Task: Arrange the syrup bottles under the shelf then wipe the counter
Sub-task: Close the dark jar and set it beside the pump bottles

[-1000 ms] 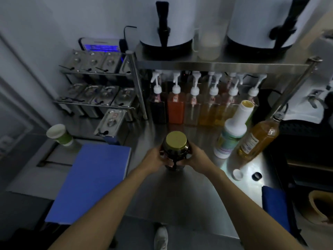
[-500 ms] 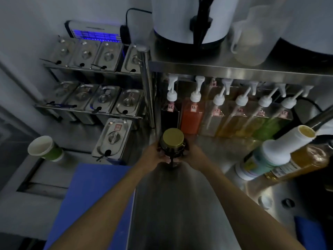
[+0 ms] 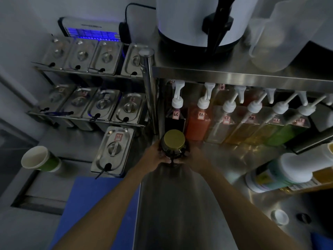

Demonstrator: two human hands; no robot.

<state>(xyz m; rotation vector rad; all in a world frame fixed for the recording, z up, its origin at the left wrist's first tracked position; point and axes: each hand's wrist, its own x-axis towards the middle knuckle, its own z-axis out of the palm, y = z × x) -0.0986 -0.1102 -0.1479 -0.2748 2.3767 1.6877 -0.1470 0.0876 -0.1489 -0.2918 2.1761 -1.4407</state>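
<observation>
Before the pump bottles (image 3: 198,121), both hands clasp a gold-lidded jar (image 3: 173,141).

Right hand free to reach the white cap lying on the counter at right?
Probably not as things stand: the right hand and left hand are both clasped on the gold-lidded jar. The path to the white cap looks clear counter.

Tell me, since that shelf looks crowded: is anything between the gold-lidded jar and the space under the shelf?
Yes. Both hands, left hand and right hand, hold the jar right before the dark pump bottle, leftmost in a full row of pump bottles beside the shelf post.
</observation>
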